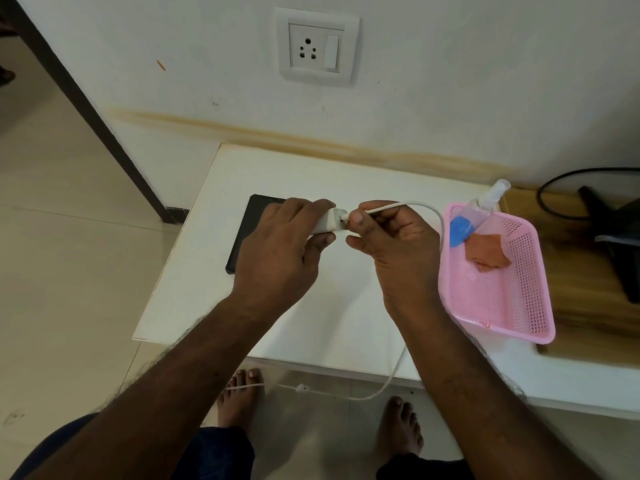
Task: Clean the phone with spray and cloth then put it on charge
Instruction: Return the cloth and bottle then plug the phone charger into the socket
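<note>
While our left hand (277, 244) curls round the white adapter (325, 221), thumb under it and fingers over the top, our right hand (391, 237) pinches the plug end of the white cable (429, 211) and holds it right at the adapter's end face. We cannot tell whether the plug is seated or only touching the port. Both hands hover just above the white table (311, 306), close together near its middle.

From our right fingers the cable loops up and round to the right, passes behind our right wrist, drops off the table's near edge and trails across the floor by our bare feet, where its free end (302, 388) lies.

Partly under our left hand lies the phone (247, 230), a dark slab flat on the table, its far corner showing above our knuckles and its left edge running toward us. It is not joined to the cable.

To the right, a pink basket (512, 299) sits at the table's edge, overlapping a wooden surface (588, 289) beyond. In its far end rest the spray bottle (485, 206), tilted with its nozzle over the rim, a blue object (460, 230) and the orange cloth (486, 252).

On the wall above the table is a socket (317, 46) with its switch beside it, nothing plugged in.
</note>
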A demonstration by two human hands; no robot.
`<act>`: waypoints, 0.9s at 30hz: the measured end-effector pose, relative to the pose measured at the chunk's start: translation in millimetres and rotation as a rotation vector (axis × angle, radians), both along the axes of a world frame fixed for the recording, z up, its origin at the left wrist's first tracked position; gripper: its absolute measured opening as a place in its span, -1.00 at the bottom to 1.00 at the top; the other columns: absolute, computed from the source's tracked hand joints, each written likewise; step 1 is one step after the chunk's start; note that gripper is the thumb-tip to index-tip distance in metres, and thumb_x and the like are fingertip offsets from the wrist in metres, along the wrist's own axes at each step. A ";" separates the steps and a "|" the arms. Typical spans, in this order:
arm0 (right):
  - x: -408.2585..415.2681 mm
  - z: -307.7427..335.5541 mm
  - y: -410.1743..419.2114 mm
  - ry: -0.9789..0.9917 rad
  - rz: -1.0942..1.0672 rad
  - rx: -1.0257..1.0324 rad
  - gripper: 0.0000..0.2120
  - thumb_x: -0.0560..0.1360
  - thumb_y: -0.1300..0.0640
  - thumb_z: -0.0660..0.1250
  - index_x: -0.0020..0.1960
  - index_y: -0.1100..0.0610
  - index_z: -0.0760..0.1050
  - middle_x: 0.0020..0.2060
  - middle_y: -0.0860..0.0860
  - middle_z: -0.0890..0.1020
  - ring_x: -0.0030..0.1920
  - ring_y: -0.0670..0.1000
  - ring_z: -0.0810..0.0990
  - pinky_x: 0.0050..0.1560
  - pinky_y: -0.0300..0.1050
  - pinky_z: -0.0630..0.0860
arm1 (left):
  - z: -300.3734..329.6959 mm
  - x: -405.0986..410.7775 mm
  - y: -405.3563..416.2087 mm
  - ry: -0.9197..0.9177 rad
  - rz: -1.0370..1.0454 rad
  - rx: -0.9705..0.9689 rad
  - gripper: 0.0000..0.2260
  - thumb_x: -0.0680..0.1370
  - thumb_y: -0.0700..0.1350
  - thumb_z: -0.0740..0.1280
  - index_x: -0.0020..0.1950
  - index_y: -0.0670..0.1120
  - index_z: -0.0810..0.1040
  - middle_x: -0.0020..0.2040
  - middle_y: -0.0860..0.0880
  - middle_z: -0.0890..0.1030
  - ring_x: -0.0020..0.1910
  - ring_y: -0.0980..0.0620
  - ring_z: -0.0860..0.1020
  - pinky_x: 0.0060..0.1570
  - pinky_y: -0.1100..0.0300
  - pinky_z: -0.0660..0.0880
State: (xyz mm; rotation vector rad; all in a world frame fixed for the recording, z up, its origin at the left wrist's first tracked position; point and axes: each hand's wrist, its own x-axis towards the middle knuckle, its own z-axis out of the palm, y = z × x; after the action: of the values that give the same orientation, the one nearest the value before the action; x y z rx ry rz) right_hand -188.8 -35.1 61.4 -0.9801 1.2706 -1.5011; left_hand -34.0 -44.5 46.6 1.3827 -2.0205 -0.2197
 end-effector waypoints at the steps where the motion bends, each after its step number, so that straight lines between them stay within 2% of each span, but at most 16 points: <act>1: 0.5 -0.8 0.0 0.024 -0.009 0.001 -0.88 0.45 0.23 0.48 -0.10 0.02 0.65 -0.14 0.08 0.71 -0.11 0.08 0.69 -0.20 -0.10 0.62 | -0.3 -0.3 0.2 0.000 -0.002 0.006 -0.68 0.56 -0.12 0.40 0.31 -0.07 0.54 0.11 -0.04 0.62 0.11 -0.09 0.50 -0.22 0.19 0.38; 5: 3.6 -1.5 0.6 0.069 -0.034 0.013 -0.89 0.44 0.20 0.49 -0.12 0.00 0.65 -0.18 0.01 0.71 -0.21 -0.01 0.66 -0.30 -0.16 0.59 | -2.2 -1.8 2.2 0.028 -0.004 0.029 -0.70 0.56 -0.14 0.41 0.29 -0.09 0.55 0.10 -0.05 0.62 0.07 -0.09 0.51 -0.21 0.17 0.42; 10: 3.2 6.0 0.5 0.138 0.002 0.076 -0.94 0.44 0.13 0.50 -0.11 0.00 0.67 -0.18 -0.03 0.72 -0.20 -0.03 0.67 -0.30 -0.17 0.60 | 1.2 6.6 -4.3 0.052 -0.041 0.053 -0.69 0.57 -0.15 0.39 0.31 -0.04 0.53 0.13 -0.02 0.60 0.08 -0.09 0.52 -0.16 0.05 0.55; 13: 6.1 9.9 8.5 0.403 0.011 0.126 -0.84 0.43 -0.11 0.47 -0.07 -0.05 0.67 -0.22 -0.16 0.70 -0.23 -0.13 0.67 -0.24 -0.15 0.64 | 5.3 19.1 -14.1 0.095 -0.005 0.058 -0.68 0.59 -0.10 0.33 0.34 0.00 0.49 0.19 0.01 0.58 0.13 -0.10 0.51 -0.07 -0.05 0.57; 15: 5.3 16.2 15.0 0.691 -0.064 0.008 -0.81 0.45 -0.26 0.38 -0.12 -0.16 0.61 -0.21 -0.27 0.66 -0.18 -0.20 0.64 -0.20 -0.30 0.59 | 6.0 29.5 -19.1 0.157 0.036 0.071 -0.67 0.60 -0.05 0.28 0.36 0.00 0.48 0.22 0.05 0.56 0.17 -0.07 0.50 0.01 -0.01 0.53; 16: 3.1 20.7 16.0 0.796 -0.117 -0.100 -0.81 0.46 -0.26 0.36 -0.11 -0.16 0.59 -0.20 -0.27 0.65 -0.15 -0.19 0.63 -0.20 -0.31 0.56 | 6.1 34.4 -21.6 0.189 0.050 0.080 -0.67 0.61 -0.04 0.28 0.38 0.01 0.47 0.22 0.10 0.54 0.18 -0.04 0.50 0.03 0.04 0.50; 18: -5.1 25.5 14.2 0.925 -0.210 -0.271 -0.77 0.47 -0.21 0.39 -0.02 -0.07 0.60 -0.10 -0.23 0.62 -0.05 -0.13 0.60 -0.17 -0.21 0.58 | 5.5 40.6 -24.0 0.231 0.062 0.105 -0.68 0.62 -0.03 0.31 0.38 0.04 0.45 0.18 0.19 0.49 0.16 0.03 0.48 0.03 0.10 0.46; 20: -12.2 26.4 8.7 0.994 -0.259 -0.328 -0.70 0.44 -0.16 0.45 0.05 0.00 0.59 0.03 -0.12 0.61 0.08 -0.08 0.54 -0.02 -0.13 0.56 | 6.0 43.4 -23.1 0.255 0.040 0.105 -0.69 0.62 -0.01 0.30 0.36 0.06 0.44 0.15 0.20 0.48 0.13 0.05 0.48 0.02 0.09 0.48; 22: -15.5 26.4 4.3 1.055 -0.242 -0.291 -0.58 0.40 -0.21 0.46 0.14 0.01 0.56 0.14 -0.08 0.58 0.19 -0.10 0.47 0.19 -0.34 0.39 | 6.5 41.8 -21.4 0.260 -0.009 0.100 -0.69 0.60 0.01 0.27 0.34 0.14 0.39 0.15 0.21 0.47 0.13 0.07 0.47 0.00 0.11 0.49; 23: -14.9 27.0 2.4 1.093 -0.209 -0.268 -0.52 0.39 -0.25 0.43 0.20 -0.01 0.53 0.19 -0.08 0.56 0.23 -0.14 0.42 0.22 -0.45 0.26 | 6.7 40.7 -21.4 0.257 -0.034 0.104 -0.68 0.59 0.03 0.26 0.33 0.18 0.36 0.16 0.21 0.47 0.13 0.08 0.46 -0.01 0.13 0.48; 25: -11.9 27.6 0.1 1.144 -0.128 -0.243 -0.44 0.39 -0.33 0.36 0.28 -0.08 0.45 0.26 -0.14 0.49 0.26 -0.25 0.30 0.22 -0.45 0.17 | 6.2 38.8 -22.5 0.245 -0.067 0.112 -0.68 0.59 0.03 0.23 0.34 0.20 0.33 0.21 0.17 0.48 0.16 0.07 0.46 0.01 0.12 0.51; 27: -9.6 25.9 -1.1 1.140 -0.062 -0.225 -0.40 0.39 -0.36 0.33 0.33 -0.12 0.39 0.30 -0.17 0.46 0.28 -0.30 0.25 0.21 -0.36 0.20 | 5.1 37.4 -24.2 0.249 -0.076 0.118 -0.68 0.60 0.02 0.23 0.36 0.15 0.37 0.24 0.13 0.50 0.18 0.05 0.47 0.03 0.08 0.54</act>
State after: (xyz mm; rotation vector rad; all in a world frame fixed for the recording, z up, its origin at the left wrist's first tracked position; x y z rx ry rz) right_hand -198.4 -36.2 87.3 -2.1187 1.9028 -1.1097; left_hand 3.4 -68.7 51.6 1.2798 -1.8783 -0.5256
